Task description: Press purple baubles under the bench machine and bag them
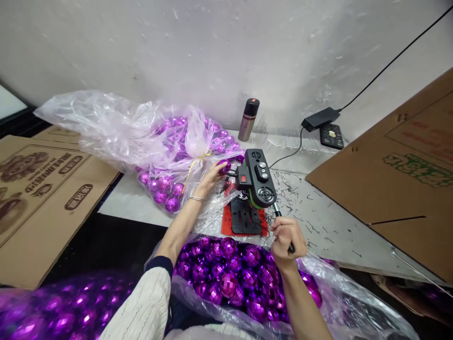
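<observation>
My left hand (213, 174) is closed round a shiny purple ball ornament (223, 165), close to the left side of a black bench machine (260, 177). A red switch and round vents mark the machine's top, and its slotted base plate (245, 218) rests on a red sheet (227, 223). My right hand (288, 238) grips the machine's lever (278, 212) by its black handle, to the front right. Beneath my forearms an open plastic bag holds many faceted purple balls (228, 283). A tied clear bag of purple balls (171, 189) lies beyond my left hand.
A spray can (248, 120) stands against the wall. A power adapter (321, 119) and a dark phone (331, 136) lie at the back right. Small black bits (311, 212) litter the tabletop. Cardboard boxes flank both sides, one at left (46, 226), one at right (371, 179).
</observation>
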`<state>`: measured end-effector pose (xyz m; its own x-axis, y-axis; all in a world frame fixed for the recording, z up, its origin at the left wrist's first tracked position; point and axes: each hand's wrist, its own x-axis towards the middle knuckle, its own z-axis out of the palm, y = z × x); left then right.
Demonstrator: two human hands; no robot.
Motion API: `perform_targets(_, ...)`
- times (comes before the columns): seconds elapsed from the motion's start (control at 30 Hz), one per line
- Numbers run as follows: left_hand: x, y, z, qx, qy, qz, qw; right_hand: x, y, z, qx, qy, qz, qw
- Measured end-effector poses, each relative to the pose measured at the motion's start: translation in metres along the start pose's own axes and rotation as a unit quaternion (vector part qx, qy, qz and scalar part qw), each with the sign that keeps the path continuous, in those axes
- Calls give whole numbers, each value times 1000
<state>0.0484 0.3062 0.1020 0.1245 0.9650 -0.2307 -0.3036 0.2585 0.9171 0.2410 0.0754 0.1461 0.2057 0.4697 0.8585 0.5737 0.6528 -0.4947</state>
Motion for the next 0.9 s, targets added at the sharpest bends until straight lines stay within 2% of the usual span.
perform_targets(0.07,-25,5,-15,-78,1,-58,995,1,0,2,3,10,-1,1000)
perform_targets(0.2,-76,2,-31,-134,-17,-73,988,3,0,5,12,22,8,1000)
perform_targets(0.3,-108,-12,-29,-145,-31,-70,987,8,-2,6,14,29,17,999)
perform_targets(0.43,-136,-42,-18,-118,-16,-39,992,16,-6,6,11,26,17,999)
perform_targets(0.57,-152,-76,0,-45,12,6,999,25,-10,7,14,21,38,999)
perform_targets(0.67,-156,-96,15,39,7,41,998,31,-12,8,21,24,49,998)
perform_targets(0.77,-152,-103,25,130,-11,107,986,34,-14,8,27,20,50,998)
perform_targets(0.9,-143,-99,28,249,-31,182,951,33,-15,6,31,15,48,998)
